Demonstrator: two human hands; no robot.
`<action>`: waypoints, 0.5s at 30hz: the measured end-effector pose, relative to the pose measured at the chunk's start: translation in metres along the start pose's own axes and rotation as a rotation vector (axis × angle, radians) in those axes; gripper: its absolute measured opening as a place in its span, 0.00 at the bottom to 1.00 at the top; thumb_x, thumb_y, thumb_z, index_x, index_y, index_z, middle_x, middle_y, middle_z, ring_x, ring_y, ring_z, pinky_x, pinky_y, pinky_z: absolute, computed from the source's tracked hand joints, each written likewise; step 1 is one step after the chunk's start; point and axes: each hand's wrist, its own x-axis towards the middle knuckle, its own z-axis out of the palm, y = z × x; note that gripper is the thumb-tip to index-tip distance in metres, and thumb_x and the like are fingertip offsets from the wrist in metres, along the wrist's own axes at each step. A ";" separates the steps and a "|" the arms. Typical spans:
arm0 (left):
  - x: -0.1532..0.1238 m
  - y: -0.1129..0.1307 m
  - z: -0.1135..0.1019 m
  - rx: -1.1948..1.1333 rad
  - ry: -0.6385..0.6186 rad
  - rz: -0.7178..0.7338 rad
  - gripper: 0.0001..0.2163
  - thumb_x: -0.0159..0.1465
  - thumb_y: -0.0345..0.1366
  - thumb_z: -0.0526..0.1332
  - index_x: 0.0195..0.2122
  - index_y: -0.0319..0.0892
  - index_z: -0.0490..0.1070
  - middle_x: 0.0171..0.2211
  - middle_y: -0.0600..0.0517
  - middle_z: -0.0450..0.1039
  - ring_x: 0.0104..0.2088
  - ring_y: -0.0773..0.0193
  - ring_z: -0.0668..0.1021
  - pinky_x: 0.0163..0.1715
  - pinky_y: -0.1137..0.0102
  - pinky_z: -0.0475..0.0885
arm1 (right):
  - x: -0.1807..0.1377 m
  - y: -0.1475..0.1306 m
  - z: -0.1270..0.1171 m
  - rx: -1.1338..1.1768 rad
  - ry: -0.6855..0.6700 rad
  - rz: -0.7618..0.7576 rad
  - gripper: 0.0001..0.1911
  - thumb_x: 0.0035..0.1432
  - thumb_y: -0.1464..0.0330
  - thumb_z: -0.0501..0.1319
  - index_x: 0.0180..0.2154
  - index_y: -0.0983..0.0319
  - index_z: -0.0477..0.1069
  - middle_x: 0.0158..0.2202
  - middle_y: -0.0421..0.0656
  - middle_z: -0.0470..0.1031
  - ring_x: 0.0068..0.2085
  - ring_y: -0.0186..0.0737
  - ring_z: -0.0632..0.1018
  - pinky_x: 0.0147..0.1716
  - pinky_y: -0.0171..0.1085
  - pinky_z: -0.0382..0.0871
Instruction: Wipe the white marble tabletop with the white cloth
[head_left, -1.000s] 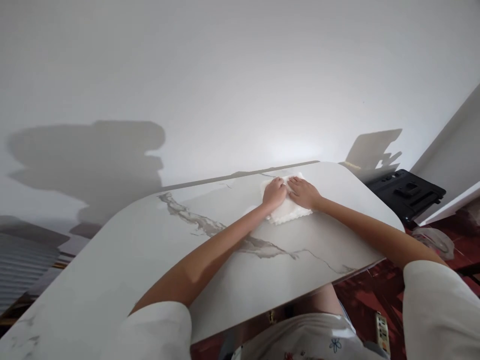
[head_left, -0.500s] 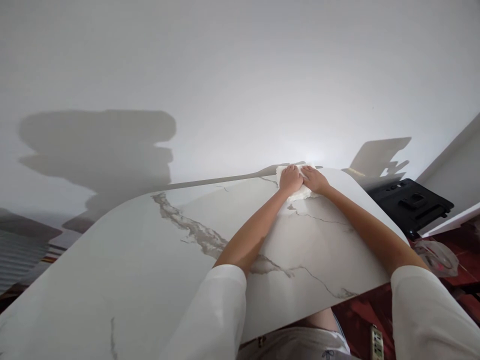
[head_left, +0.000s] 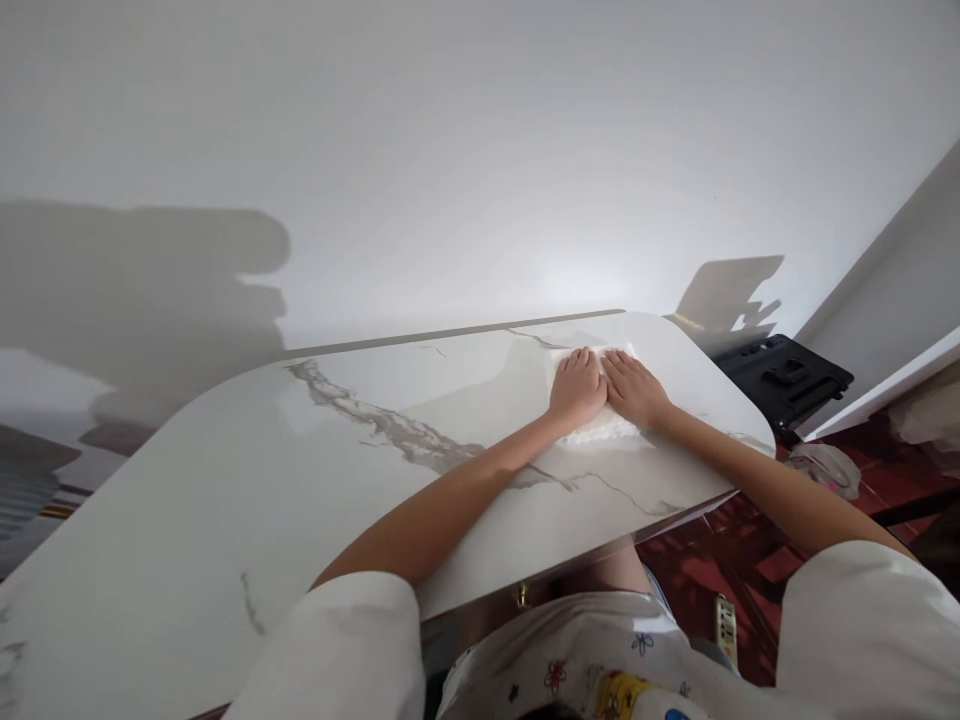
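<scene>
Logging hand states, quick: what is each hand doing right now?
Left hand: open, palm flat on the white cloth.
Right hand: open, palm flat on the same cloth.

Cloth point(head_left: 602, 431) on table point(head_left: 300, 480), far right; left hand point(head_left: 577, 386), right hand point(head_left: 634, 391) atop, apparently touching.

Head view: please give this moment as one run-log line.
left hand: flat on white cloth | right hand: flat on it, beside left hand | white cloth: on marble table
</scene>
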 end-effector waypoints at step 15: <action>-0.064 0.123 0.002 -0.252 -0.185 -0.044 0.28 0.64 0.34 0.45 0.64 0.28 0.50 0.66 0.41 0.48 0.67 0.58 0.50 0.65 0.63 0.45 | -0.143 0.046 -0.048 0.108 0.019 -0.042 0.28 0.67 0.59 0.45 0.63 0.64 0.57 0.63 0.51 0.58 0.64 0.49 0.57 0.62 0.53 0.54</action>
